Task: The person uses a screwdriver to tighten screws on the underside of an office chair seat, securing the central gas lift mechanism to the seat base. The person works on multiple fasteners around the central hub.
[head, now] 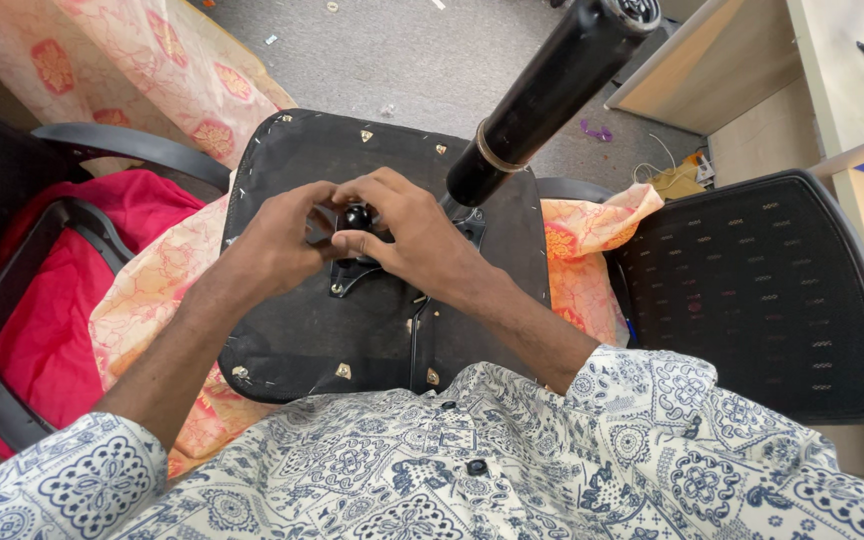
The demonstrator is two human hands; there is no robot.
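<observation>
An upturned black chair seat (372, 320) lies in front of me, its underside up with staples and small brass fittings along the edge. A black gas-lift cylinder (542, 90) rises from its metal mechanism plate toward the camera. My left hand (282, 235) and my right hand (407, 225) meet over the plate, fingers closed around a small round black knob (356, 215). The plate beneath is mostly hidden by my hands.
Peach patterned cloth (152, 280) lies under the seat and spreads left and right. A black chair with red fabric (62, 290) stands at the left, a black mesh chair back (752, 290) at the right. Grey carpet and a wooden desk (832, 60) lie beyond.
</observation>
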